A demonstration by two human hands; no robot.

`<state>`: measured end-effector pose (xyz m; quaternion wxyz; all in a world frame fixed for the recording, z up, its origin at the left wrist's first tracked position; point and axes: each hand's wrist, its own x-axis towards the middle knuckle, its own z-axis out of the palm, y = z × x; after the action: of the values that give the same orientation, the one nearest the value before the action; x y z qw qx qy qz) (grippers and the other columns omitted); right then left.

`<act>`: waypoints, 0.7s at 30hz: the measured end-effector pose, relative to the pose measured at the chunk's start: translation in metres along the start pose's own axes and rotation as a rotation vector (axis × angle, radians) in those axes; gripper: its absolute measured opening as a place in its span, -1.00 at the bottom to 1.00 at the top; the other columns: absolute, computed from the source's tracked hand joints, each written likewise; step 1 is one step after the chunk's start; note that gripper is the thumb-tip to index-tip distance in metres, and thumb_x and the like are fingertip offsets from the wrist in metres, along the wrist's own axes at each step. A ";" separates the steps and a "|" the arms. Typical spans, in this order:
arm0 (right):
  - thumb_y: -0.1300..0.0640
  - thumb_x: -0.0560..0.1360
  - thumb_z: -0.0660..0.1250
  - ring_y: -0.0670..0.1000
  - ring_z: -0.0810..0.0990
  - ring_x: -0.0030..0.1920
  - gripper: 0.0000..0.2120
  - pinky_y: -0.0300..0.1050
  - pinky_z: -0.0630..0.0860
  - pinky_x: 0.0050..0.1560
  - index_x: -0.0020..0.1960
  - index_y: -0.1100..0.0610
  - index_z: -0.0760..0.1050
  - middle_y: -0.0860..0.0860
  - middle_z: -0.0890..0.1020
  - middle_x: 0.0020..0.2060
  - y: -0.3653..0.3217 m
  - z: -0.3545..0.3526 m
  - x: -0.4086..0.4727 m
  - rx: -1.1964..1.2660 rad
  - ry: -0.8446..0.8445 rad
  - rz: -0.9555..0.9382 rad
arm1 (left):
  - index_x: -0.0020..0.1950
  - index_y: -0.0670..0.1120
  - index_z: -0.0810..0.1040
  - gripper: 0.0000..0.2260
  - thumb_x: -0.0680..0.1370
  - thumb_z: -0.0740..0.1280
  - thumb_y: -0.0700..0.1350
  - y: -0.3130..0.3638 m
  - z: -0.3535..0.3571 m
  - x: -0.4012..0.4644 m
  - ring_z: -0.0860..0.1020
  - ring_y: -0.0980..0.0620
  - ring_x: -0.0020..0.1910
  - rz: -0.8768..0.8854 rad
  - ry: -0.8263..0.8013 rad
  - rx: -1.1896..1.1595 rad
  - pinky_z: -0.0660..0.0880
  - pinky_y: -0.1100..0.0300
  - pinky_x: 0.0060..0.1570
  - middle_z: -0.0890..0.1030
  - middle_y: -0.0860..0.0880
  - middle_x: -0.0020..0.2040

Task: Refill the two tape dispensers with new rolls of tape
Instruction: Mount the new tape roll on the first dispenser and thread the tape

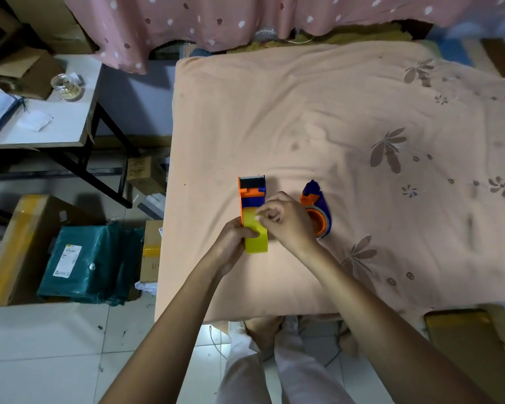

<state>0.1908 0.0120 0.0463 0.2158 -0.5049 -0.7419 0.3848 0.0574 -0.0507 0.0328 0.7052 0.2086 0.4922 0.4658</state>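
Note:
An orange and blue tape dispenser (252, 189) stands on edge on the peach cloth, with a yellow tape roll (255, 233) seated in its near end. My left hand (231, 243) grips the roll and dispenser from the left side. My right hand (286, 220) comes in from the right, its fingertips pinched at the top of the yellow roll. A second orange and blue dispenser (315, 209) lies on its side just right of my right hand, with a greyish roll around its orange hub.
The peach flowered cloth (347, 126) covers the work surface. At left stand a grey desk (56, 118) with a glass jar (66, 84), cardboard boxes (18, 246) and a green parcel (91, 263) on the tiled floor. A pink curtain (245, 16) hangs behind.

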 end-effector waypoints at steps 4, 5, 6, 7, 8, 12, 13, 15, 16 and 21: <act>0.05 0.39 0.38 -0.03 0.62 -0.20 -0.92 0.09 0.57 -0.20 -0.20 0.05 0.62 -0.10 0.60 -0.14 0.002 -0.008 0.003 -0.059 -0.029 -0.083 | 0.29 -0.32 0.44 -0.47 0.30 0.27 -0.35 -0.001 -0.001 0.002 0.57 -0.23 0.10 -0.030 0.014 0.064 0.39 -0.16 0.29 0.58 -0.25 0.13; 0.06 0.40 0.38 -0.04 0.61 -0.20 -0.92 0.08 0.57 -0.21 -0.20 0.06 0.60 -0.10 0.60 -0.15 0.003 -0.009 0.003 -0.073 -0.030 -0.105 | 0.29 -0.31 0.44 -0.49 0.33 0.29 -0.32 -0.001 0.000 0.001 0.57 -0.21 0.11 -0.032 0.014 0.069 0.40 -0.13 0.29 0.59 -0.25 0.14; 0.06 0.41 0.38 -0.04 0.60 -0.20 -0.92 0.08 0.56 -0.22 -0.20 0.06 0.59 -0.10 0.60 -0.16 0.002 -0.010 0.003 -0.088 -0.024 -0.120 | 0.29 -0.30 0.45 -0.52 0.36 0.30 -0.28 -0.001 0.001 0.001 0.57 -0.20 0.12 -0.029 0.012 0.072 0.42 -0.10 0.27 0.59 -0.25 0.15; 0.07 0.42 0.39 -0.04 0.59 -0.20 -0.92 0.07 0.56 -0.22 -0.20 0.07 0.58 -0.09 0.60 -0.16 0.003 -0.009 0.003 -0.101 -0.015 -0.125 | 0.28 -0.28 0.47 -0.56 0.39 0.32 -0.25 -0.001 0.002 0.000 0.58 -0.18 0.11 -0.023 0.005 0.077 0.45 -0.07 0.24 0.59 -0.24 0.15; 0.07 0.43 0.39 -0.03 0.59 -0.19 -0.91 0.06 0.55 -0.22 -0.20 0.07 0.57 -0.09 0.61 -0.17 0.002 -0.009 0.003 -0.110 -0.004 -0.121 | 0.26 -0.26 0.49 -0.59 0.41 0.32 -0.22 -0.002 0.002 0.000 0.60 -0.14 0.08 -0.020 -0.003 0.083 0.47 -0.03 0.20 0.61 -0.22 0.13; 0.06 0.48 0.36 -0.02 0.55 -0.06 -0.88 -0.01 0.50 -0.12 -0.18 0.09 0.56 -0.06 0.63 -0.18 -0.002 -0.010 0.005 -0.135 0.059 -0.079 | 0.17 -0.19 0.53 -0.67 0.41 0.33 -0.21 -0.004 0.004 -0.003 0.65 0.00 -0.07 -0.030 -0.041 0.114 0.52 0.13 0.02 0.67 -0.10 -0.04; 0.04 0.49 0.35 -0.01 0.55 -0.06 -0.87 -0.02 0.49 -0.12 -0.17 0.08 0.55 -0.05 0.64 -0.18 -0.003 -0.012 0.006 -0.131 0.082 -0.057 | 0.16 -0.19 0.53 -0.67 0.41 0.33 -0.21 -0.004 0.005 -0.003 0.64 0.00 -0.08 -0.029 -0.048 0.122 0.52 0.15 0.00 0.67 -0.09 -0.05; 0.01 0.50 0.33 -0.02 0.60 -0.12 -0.88 -0.02 0.53 -0.15 -0.16 0.04 0.52 -0.06 0.67 -0.20 -0.006 -0.013 0.009 -0.108 0.113 -0.003 | 0.17 -0.21 0.53 -0.67 0.41 0.33 -0.20 -0.006 0.006 -0.004 0.63 0.01 -0.08 -0.023 -0.049 0.126 0.51 0.14 0.00 0.67 -0.09 -0.06; 0.01 0.50 0.32 -0.02 0.62 -0.16 -0.89 0.00 0.55 -0.17 -0.17 0.01 0.50 -0.06 0.69 -0.21 -0.007 -0.013 0.009 -0.090 0.121 0.025 | 0.19 -0.21 0.52 -0.66 0.42 0.33 -0.20 -0.007 0.006 -0.004 0.63 0.01 -0.08 -0.020 -0.042 0.129 0.51 0.14 0.00 0.67 -0.08 -0.06; 0.09 0.49 0.31 0.00 0.65 -0.22 -0.91 0.04 0.57 -0.17 -0.17 0.05 0.51 -0.05 0.69 -0.29 -0.014 -0.010 0.011 -0.038 0.225 0.134 | 0.19 -0.17 0.52 -0.64 0.39 0.35 -0.19 -0.009 0.009 -0.004 0.64 0.01 -0.08 0.010 -0.010 0.154 0.51 0.09 0.02 0.70 -0.03 -0.08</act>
<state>0.1851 0.0224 0.0629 0.2619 -0.5975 -0.6846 0.3252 0.0690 -0.0568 0.0319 0.6873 0.2669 0.5218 0.4291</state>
